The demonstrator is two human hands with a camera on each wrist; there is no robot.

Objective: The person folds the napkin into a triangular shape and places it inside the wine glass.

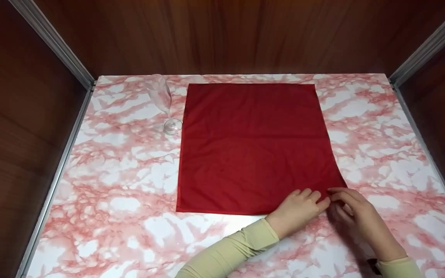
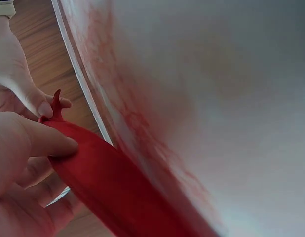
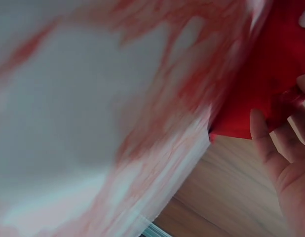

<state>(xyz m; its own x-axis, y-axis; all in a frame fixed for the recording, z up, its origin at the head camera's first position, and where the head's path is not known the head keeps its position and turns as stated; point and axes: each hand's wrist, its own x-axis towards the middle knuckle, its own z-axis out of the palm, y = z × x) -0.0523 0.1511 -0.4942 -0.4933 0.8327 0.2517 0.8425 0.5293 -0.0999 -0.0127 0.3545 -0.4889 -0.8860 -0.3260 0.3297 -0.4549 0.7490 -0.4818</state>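
A red cloth napkin (image 1: 253, 146) lies spread nearly square on the table, its near right corner lifted in both hands. My left hand (image 1: 298, 210) pinches the near edge beside that corner. In the left wrist view its thumb (image 2: 63, 144) presses on top of the cloth, with the fingers underneath. Farther right, my right hand (image 1: 359, 210) pinches the corner itself, and a small tip of cloth sticks up by its thumb in the left wrist view. In the right wrist view, the right hand's fingers (image 3: 266, 140) are beneath the raised red cloth.
A clear stemmed glass (image 1: 160, 94) stands left of the napkin, its round foot close to the cloth's left edge. The table (image 1: 122, 170) has a red and white marbled top. Dark wood panels (image 1: 226, 38) with metal rails (image 1: 58, 42) enclose the back and sides.
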